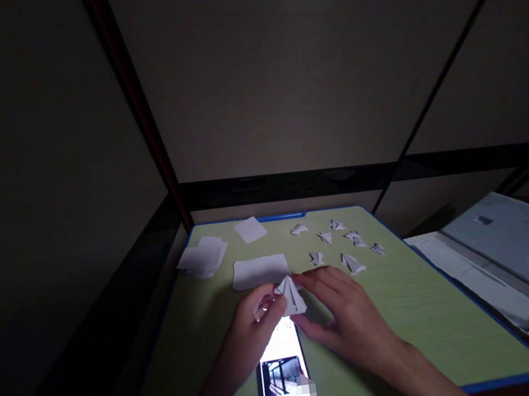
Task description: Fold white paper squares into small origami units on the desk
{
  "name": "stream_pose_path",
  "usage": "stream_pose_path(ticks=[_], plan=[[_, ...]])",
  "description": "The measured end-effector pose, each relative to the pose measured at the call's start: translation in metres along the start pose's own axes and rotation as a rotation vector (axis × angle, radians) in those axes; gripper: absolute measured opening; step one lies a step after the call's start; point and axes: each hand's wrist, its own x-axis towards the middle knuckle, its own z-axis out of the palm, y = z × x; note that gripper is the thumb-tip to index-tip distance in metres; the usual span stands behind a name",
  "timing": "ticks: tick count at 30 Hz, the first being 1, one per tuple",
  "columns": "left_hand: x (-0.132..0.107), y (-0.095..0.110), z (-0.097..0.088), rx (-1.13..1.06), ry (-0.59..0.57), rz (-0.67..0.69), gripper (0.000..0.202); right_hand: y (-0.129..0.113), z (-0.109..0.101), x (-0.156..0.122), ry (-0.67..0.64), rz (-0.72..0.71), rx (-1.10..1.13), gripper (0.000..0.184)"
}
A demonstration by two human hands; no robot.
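Observation:
A small white folded paper piece (290,292) sits between my two hands above a lit phone (283,377). My left hand (250,333) pinches its left side with curled fingers. My right hand (345,314) holds its right side, fingers bent over the paper. Both hands rest over a light green mat (420,307) with a blue edge.
Several small folded paper shapes (351,263) lie scattered on the mat's far right. A stack of white paper squares (203,257), a single square (250,229) and a larger sheet (259,271) lie at the far left. A grey folder (506,257) lies right of the mat. Dark walls behind.

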Motion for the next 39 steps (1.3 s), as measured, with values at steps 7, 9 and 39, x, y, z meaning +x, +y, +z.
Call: stream_pose_path(ticks=[7,9,39], plan=[[0.023,0.010,-0.005,-0.019,-0.103,0.027,0.020,0.011,0.011,0.013,0.074,-0.031,0.115,0.046],[0.030,0.010,-0.008,-0.001,-0.099,0.038,0.022,0.016,0.014,0.018,0.101,-0.026,0.165,0.043],[0.045,0.002,-0.004,-0.092,-0.198,0.008,0.011,0.038,0.028,0.014,0.255,-0.109,0.324,0.042]])
